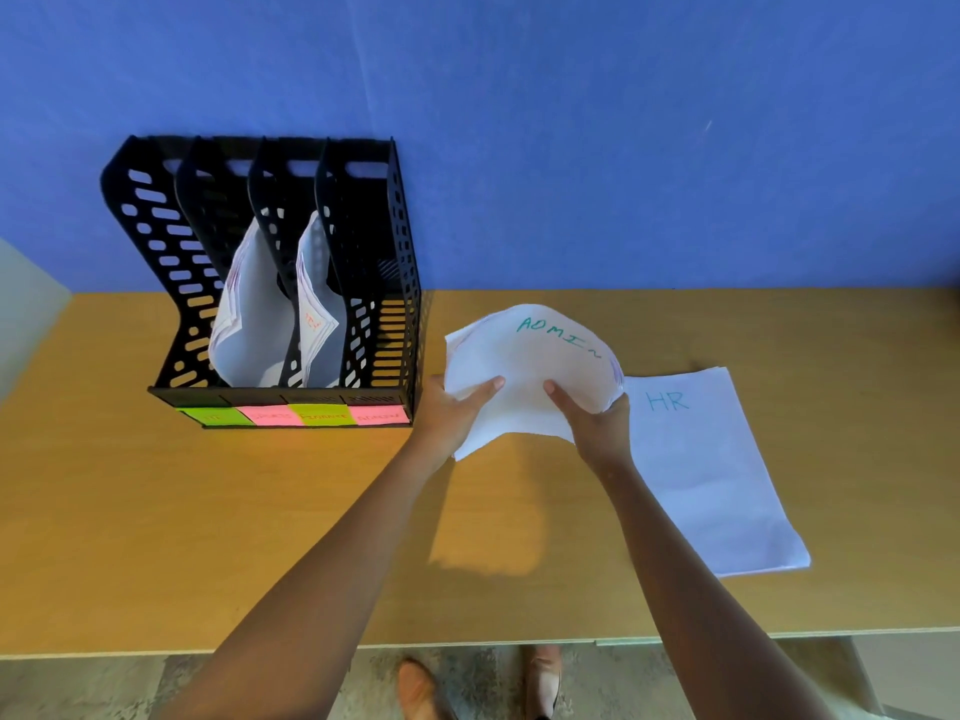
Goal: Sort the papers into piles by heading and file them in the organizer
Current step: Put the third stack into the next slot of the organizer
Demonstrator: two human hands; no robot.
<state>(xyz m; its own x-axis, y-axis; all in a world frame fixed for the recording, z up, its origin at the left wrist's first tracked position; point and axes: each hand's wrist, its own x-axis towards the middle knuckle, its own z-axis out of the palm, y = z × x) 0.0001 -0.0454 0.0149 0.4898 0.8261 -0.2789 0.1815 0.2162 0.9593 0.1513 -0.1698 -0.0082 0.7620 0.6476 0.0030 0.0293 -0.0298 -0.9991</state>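
The person holds a stack of white papers headed "ADMIN" with both hands above the wooden tabletop. The left hand grips the left edge of the stack, thumb on top, and the right hand grips its right side in the same way, so both hands are closed around the paper. The stack is bent upward in the middle like an arch, and it throws a shadow on the tabletop below it. Just to the right, partly under the right hand, a second pile headed "HR" lies flat on the tabletop. To the left of the hands stands a black organizer with four upright compartments, against the blue wall. The two middle compartments each hold curled white papers; the two outer ones look empty. Along the front base of the organizer there are four coloured labels, green, pink, green and pink; their writing is too blurred to read.
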